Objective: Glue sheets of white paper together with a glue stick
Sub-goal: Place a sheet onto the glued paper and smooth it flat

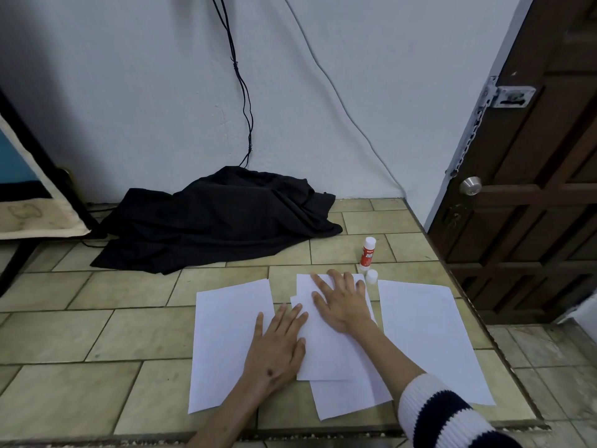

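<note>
I see both hands flat, fingers straight: right hand (343,302) pressing the stacked sheets (332,350) mid worktop (97,334), left hand (278,344) at their left edge. Loose sheets lie left (226,334) and right (426,334). Glue stick (368,252) stands uncapped just beyond, cap (371,277) beside it. Black cloth (219,218) bunched at the far edge, cables (242,79) above.

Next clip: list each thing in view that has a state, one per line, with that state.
Glue stick: upright, uncapped.
Cap: off, standing beside the glue stick.
Middle sheets: two stacked, askew, pressed flat.
Left sheet: flat, single.
Right sheet: flat, untouched.
Left hand: open, flat on left and middle sheets.
Right hand: open, pressing middle sheets.
Door: closed.
Black cloth: crumpled.
</note>
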